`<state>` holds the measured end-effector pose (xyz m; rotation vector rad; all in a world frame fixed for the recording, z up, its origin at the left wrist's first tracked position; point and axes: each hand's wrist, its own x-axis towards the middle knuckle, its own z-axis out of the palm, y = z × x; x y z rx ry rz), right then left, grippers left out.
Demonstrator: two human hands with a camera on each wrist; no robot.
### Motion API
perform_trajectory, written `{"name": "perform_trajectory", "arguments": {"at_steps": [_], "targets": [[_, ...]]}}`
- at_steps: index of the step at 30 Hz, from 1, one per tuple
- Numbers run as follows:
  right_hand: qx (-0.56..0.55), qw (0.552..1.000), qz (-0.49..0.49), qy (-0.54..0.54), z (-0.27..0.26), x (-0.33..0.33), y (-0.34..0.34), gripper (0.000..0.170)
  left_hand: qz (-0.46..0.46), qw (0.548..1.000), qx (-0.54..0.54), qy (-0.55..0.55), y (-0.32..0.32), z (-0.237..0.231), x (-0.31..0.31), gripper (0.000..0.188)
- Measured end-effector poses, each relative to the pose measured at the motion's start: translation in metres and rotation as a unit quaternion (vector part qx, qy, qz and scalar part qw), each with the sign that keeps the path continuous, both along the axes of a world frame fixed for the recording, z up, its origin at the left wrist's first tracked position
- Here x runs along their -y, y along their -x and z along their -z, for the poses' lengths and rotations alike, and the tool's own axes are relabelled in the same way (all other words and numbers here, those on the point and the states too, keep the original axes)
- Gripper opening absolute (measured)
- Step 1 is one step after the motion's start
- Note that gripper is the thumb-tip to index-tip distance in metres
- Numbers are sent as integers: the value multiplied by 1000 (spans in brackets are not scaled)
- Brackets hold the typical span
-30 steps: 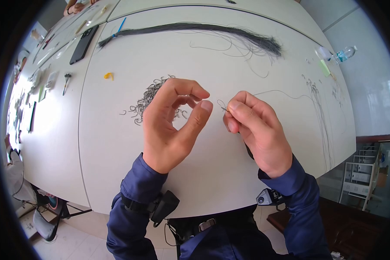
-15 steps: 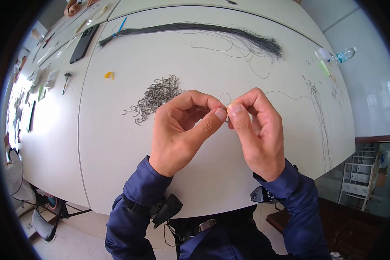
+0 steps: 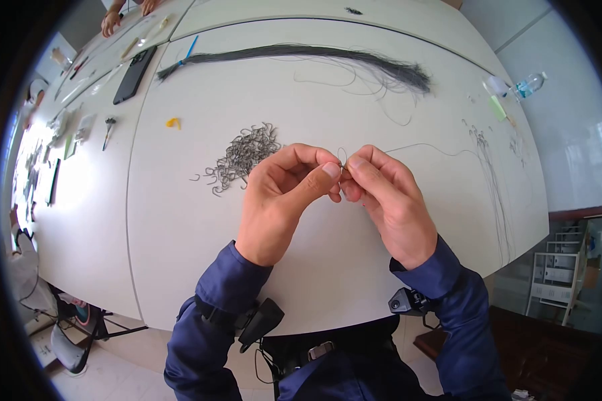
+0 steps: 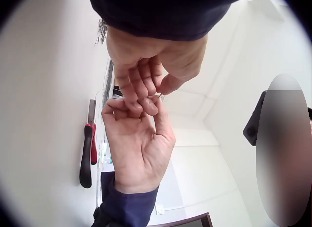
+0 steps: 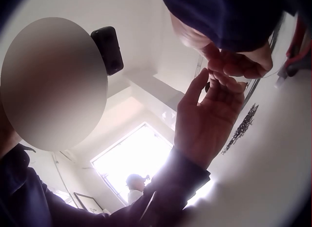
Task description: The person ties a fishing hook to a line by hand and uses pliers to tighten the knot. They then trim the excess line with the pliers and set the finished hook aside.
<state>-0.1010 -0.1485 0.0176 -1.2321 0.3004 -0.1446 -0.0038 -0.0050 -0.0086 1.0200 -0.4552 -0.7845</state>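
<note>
In the head view the left hand (image 3: 284, 200) and the right hand (image 3: 398, 204) meet at their fingertips over the table. Between thumb and forefinger each pinches a thin dark line, whose small loop (image 3: 342, 154) stands up where they meet. A small piece at the fingertips is mostly hidden, and whether it is a hook cannot be told. From the right hand the line (image 3: 428, 145) runs off to the right. The left wrist view shows the left hand (image 4: 151, 66) above the right hand (image 4: 139, 134), fingers touching. Left of the hands lies a pile of metal hooks (image 3: 247, 152).
A bundle of dark strands (image 3: 294, 51) lies across the back of the table (image 3: 174, 247). Hooks with long lines (image 3: 495, 194) lie at the right, near a bottle (image 3: 530, 85). A yellow piece (image 3: 173, 123) and a black phone-like object (image 3: 135, 75) are at the left. Red-handled pliers (image 4: 90, 144) show in the left wrist view.
The left hand has come over to the right hand, its thumb and forefinger closing at the line. The loop at the fingertips looks narrower than half a second ago.
</note>
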Motion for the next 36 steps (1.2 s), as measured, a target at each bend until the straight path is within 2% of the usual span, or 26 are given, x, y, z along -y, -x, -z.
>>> {"name": "perform_trajectory", "arguments": {"at_steps": [5,14,23,26,29,32,34,36], "targets": [[15,999,-13,-25,2,-2,-1,22,20,997,-68,44,1,0,3,12],[14,996,-14,-86,9,2,-2,22,33,996,-73,50,3,-1,5,10],[6,996,-17,-87,8,2,-3,22,40,993,-90,60,1,4,5,9],[-20,995,0,-95,6,5,-2,22,-7,998,-57,37,1,5,3,17],[-30,992,-28,-115,5,9,-2,23,-115,983,135,-57,3,-4,3,28],[-36,997,-36,-54,-3,17,1,24,-149,968,194,-54,0,3,3,37],[-2,996,27,83,-11,31,12,23,-147,968,191,-63,0,3,2,36],[17,964,101,244,-22,56,31,21,-149,968,193,-55,1,6,3,34]]}}
